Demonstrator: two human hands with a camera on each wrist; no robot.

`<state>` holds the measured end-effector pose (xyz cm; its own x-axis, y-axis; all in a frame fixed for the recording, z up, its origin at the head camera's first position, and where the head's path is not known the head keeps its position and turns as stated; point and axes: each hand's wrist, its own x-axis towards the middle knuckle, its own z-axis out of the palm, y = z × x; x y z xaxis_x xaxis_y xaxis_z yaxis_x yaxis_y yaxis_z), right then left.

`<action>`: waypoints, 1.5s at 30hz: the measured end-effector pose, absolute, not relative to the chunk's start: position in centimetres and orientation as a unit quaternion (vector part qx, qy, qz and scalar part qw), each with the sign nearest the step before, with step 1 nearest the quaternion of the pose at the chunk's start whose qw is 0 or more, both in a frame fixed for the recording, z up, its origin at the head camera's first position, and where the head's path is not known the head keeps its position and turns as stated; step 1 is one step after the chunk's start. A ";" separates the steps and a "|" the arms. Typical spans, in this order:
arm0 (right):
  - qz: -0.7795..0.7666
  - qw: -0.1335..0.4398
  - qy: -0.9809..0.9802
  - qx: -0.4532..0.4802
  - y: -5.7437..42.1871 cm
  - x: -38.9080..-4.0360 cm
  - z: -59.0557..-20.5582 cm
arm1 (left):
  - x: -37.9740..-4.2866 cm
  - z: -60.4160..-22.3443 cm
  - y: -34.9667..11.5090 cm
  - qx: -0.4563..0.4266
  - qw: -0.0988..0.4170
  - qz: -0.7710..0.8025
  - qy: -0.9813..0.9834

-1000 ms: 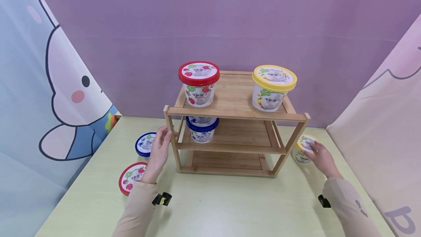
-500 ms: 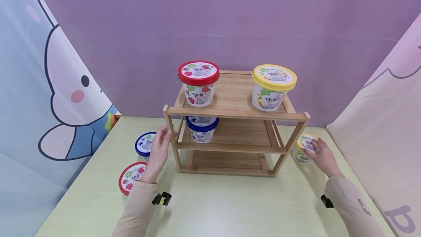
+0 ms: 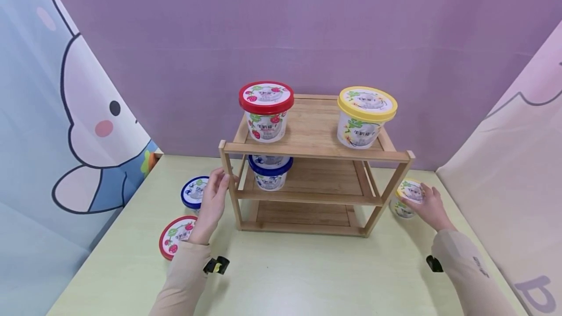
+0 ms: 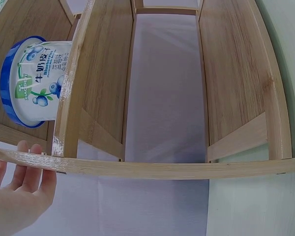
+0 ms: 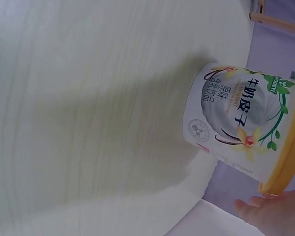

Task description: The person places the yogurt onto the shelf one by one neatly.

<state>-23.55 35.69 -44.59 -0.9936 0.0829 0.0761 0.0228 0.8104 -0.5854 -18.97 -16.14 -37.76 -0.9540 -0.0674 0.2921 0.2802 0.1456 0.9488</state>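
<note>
My left hand (image 3: 212, 201) holds the left front post of a three-tier wooden rack (image 3: 307, 199); in the left wrist view its fingertips curl round the post (image 4: 162, 168). At the rack's right, my right hand (image 3: 432, 206) grips a white paper tub with a yellow lid (image 3: 405, 204) by its lid rim. In the right wrist view that tub (image 5: 236, 118) stands on the table, vanilla flowers on its side. Two tubs sit on the top tier: a red-lidded one (image 3: 266, 111) at left, a yellow-lidded one (image 3: 364, 117) at right.
Blue-lidded tubs (image 3: 270, 174) stand on the middle tier at left, one behind another. Left of the rack, another blue-lidded tub (image 3: 193, 193) and a red-lidded tub (image 3: 175, 238) are on the table (image 3: 298, 277), partly behind my left arm. A purple curtain (image 3: 307, 28) hangs behind.
My right hand shifts only slightly at the yellow-lidded tub on the table. The left hand stays on the rack post, and the tubs keep their places.
</note>
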 end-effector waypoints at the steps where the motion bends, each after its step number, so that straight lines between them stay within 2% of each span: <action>1: 0.311 0.046 -0.949 -0.028 35.7 -23.6 -44.7 | -18.8 -37.5 -16.1 -0.070 0.131 -0.652 -0.744; 8: 0.330 0.032 -0.943 -0.033 35.7 -23.8 -45.0 | -18.4 -36.8 -15.8 -0.071 0.129 -0.654 -0.742; 18: 0.328 0.060 -0.942 -0.036 35.5 -24.1 -45.4 | -19.1 -37.7 -16.2 -0.065 0.125 -0.663 -0.736; 29: 0.333 0.061 -0.939 -0.050 35.4 -24.1 -45.7 | -18.1 -36.4 -15.8 -0.069 0.129 -0.657 -0.739; 40: 0.330 0.058 -0.940 -0.063 35.4 -23.8 -45.1 | -18.9 -37.9 -16.2 -0.082 0.144 -0.651 -0.741; 45: 0.326 0.076 -0.941 -0.054 35.4 -23.6 -44.6 | -18.9 -37.9 -16.2 -0.081 0.146 -0.642 -0.748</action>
<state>-23.60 35.40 -44.58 -0.9825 0.1516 0.1081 0.0521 0.7813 -0.6220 -18.88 -16.23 -37.86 -0.9440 -0.0661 0.3233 0.3096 0.1617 0.9370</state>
